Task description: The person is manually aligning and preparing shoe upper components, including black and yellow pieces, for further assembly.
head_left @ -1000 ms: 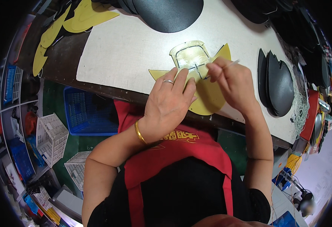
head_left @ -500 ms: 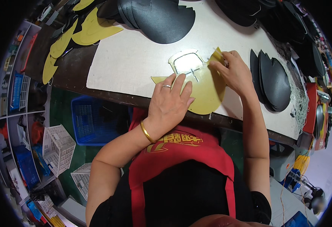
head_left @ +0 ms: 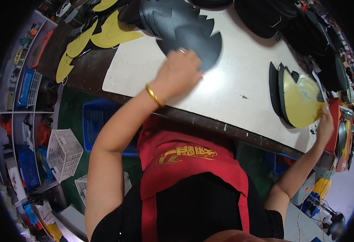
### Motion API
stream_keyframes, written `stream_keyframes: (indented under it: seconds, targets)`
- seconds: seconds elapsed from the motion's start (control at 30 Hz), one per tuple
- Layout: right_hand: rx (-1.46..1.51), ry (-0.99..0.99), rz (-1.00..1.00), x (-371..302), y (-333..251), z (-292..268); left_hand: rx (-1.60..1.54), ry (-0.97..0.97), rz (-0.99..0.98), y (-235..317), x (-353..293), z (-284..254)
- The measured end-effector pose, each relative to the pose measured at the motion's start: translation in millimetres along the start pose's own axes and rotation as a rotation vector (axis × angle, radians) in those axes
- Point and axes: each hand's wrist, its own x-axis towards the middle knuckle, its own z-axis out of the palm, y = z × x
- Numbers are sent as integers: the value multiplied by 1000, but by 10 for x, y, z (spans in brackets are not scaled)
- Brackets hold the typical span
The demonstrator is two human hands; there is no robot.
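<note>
At right, a yellow template (head_left: 300,109) is being pinched by the right hand (head_left: 325,123), best done without bending; at far black pieces (head_left: 207,46), the blurred left hand's (head_left: 179,73) grip cannot be told.

The person's left hand (head_left: 179,72), a little blurred, is at the near edge of a black sheet (head_left: 207,46) on the far side of a white board (head_left: 225,97); its exact grip is unclear. At the right, the right hand (head_left: 326,128) grasps the near right corner of a yellow sheet (head_left: 300,107), which overlaps a few black pieces (head_left: 276,90). More yellow pieces (head_left: 110,34) lie far left on the dark table (head_left: 86,74). A blue basket (head_left: 94,121) and a white basket (head_left: 66,155) stand at the near left.
</note>
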Motion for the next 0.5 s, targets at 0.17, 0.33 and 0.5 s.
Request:
stream_keyframes:
  seconds: [0.17,0.33,0.5]
  targets:
    - [726,46,188,-386,-1213,-182,-346,-94,210,936,-511,-294]
    - [1045,-667,12,-690,-2382,464,-417,69,334,913,-653,-575]
    - [676,-694,-100,-551,-2643,702,-237,156,19,556,-525,-336]
